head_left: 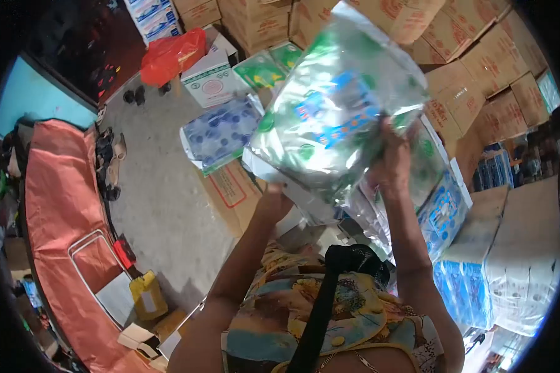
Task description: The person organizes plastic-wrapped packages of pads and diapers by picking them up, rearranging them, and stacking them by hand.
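A large, shiny clear plastic package (330, 105) with green dots and a blue printed label is raised in front of me, tilted. My right hand (392, 158) grips its right side, the thumb on top. My left hand (276, 200) is closed at its lower left corner; some of its fingers are hidden. Below and to the right, a similar package with blue dots and a blue label (443, 208) lies close to my right forearm. To the left of the raised package rests another pack with dark blue dots (223, 129).
Brown cartons (460, 81) are stacked at the back and right. A red plastic bag (173, 56) sits by a white box (208, 79). Wrapped bundles (463, 292) stand at the right. Sandals (111, 158) and a pinkish-red cover (65, 186) are at the left, near a yellow container (148, 295).
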A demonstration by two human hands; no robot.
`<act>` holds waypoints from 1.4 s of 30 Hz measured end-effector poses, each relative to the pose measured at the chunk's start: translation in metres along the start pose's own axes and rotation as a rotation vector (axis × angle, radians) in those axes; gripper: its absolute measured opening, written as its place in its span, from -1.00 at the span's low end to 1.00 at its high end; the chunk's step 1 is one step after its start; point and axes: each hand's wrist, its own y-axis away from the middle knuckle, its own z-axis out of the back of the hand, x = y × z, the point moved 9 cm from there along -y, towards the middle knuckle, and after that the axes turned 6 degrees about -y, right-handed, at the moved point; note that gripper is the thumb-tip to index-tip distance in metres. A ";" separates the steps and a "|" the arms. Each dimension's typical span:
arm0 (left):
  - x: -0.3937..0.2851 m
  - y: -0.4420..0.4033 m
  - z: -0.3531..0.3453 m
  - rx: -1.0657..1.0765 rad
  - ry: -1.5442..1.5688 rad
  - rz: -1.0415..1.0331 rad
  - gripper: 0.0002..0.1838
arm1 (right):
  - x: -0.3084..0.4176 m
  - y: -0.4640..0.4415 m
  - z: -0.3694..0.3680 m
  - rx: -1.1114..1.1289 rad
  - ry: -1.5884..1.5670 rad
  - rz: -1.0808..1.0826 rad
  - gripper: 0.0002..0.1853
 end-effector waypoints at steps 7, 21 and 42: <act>0.056 0.027 0.116 -0.470 0.443 0.383 -0.36 | -0.165 -0.018 0.067 0.507 0.792 -0.107 -0.86; 0.177 0.105 0.208 -0.403 0.318 0.332 -0.20 | -0.312 0.073 0.175 0.087 0.774 -1.357 -0.68; 0.224 0.126 0.264 -0.690 -1.009 0.765 0.15 | -0.141 0.082 0.048 0.736 1.194 -0.305 -0.71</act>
